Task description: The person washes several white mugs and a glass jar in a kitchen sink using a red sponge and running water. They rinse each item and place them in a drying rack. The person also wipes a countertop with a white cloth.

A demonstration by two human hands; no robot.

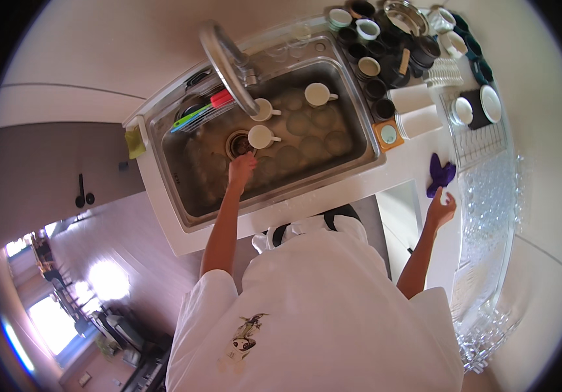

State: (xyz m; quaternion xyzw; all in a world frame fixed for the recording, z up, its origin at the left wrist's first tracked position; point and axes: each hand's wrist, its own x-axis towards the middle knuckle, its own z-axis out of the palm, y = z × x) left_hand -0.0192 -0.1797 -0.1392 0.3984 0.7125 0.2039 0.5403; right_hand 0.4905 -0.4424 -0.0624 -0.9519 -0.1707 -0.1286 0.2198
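Inside the steel sink (168,157), my left hand (243,169) reaches down beside the round drain (240,145), its fingers drawn together. Whether they pinch anything is hidden. Just beyond those fingers is a white mug (261,137), with a second white mug (263,110) behind it. Another white mug (317,94) sits near the far right corner of the sink. Several round shapes (310,147) show dimly on the sink bottom. Over the counter at right, my right hand (442,210) is bare, thumb and fingers apart, close to a crumpled purple cloth (440,174).
A curved faucet (227,68) arches over the sink. A wire rack (207,117) with red and green-handled utensils occupies its left side. Dark cups (375,89), white square dishes (418,120) and an orange-framed item (388,135) crowd the right counter. Clear glassware (487,196) lines the far right.
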